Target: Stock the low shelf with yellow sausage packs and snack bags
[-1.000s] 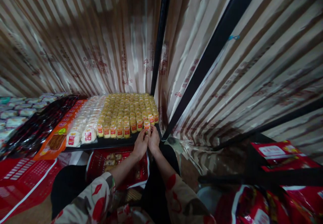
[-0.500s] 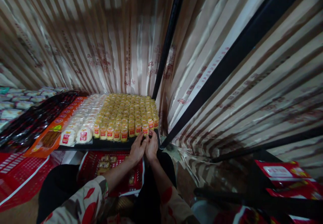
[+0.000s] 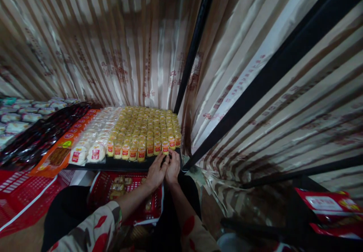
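Rows of small yellow wrapped cakes (image 3: 144, 127) with red-and-white labels stand on a black shelf (image 3: 116, 164). My left hand (image 3: 157, 171) and my right hand (image 3: 172, 167) are side by side at the shelf's front edge, toward the right end of the rows. Their closed fingertips meet at the lower front of one wrapped cake (image 3: 165, 147), the left from its left side, the right from its right. My own fingers hide part of the grip. Below my left forearm, a red basket (image 3: 98, 184) contains several more yellow wrapped pieces.
White round packets (image 3: 96, 152), an orange snack bag (image 3: 58, 155) and dark glossy packages (image 3: 42, 134) lie left of the cakes. Another red basket (image 3: 19, 195) sits lower left. A black post (image 3: 195, 47) and a slanted bar (image 3: 241, 104) rise before the draped curtain (image 3: 127, 47). Red packets (image 3: 326, 203) lie at right.
The whole view has shifted slightly, so things appear a little further right and lower. My hands remain at the same front part of the cake rows, fingertips close together.
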A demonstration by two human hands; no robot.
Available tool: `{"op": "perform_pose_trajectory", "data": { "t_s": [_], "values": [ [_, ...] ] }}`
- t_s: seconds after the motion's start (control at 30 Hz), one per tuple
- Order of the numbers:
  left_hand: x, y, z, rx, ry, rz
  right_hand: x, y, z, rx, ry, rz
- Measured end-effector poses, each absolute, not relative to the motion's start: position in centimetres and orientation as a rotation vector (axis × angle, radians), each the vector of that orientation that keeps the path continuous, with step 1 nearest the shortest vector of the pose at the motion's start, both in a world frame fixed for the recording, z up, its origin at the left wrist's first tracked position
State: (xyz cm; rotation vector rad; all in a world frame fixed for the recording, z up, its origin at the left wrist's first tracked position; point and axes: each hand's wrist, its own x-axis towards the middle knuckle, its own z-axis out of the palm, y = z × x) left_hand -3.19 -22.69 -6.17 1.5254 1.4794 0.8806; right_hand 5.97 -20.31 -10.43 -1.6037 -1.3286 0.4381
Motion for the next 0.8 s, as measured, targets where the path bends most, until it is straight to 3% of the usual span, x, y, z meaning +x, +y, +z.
{"op": "perform_pose_trajectory", "data": {
  "t_s": [0.6,0.8],
  "values": [
    [-4.1,-24.9,-7.9,1.643,1.5,1.056,5.6,-20.0,-9.7,-1.648,-1.32,0.362],
    [-9.2,-28.3,-10.4,1.556,1.589,0.754,3.5,-23.6,-10.2,-1.502,-1.374,0.402]
  ]
}}
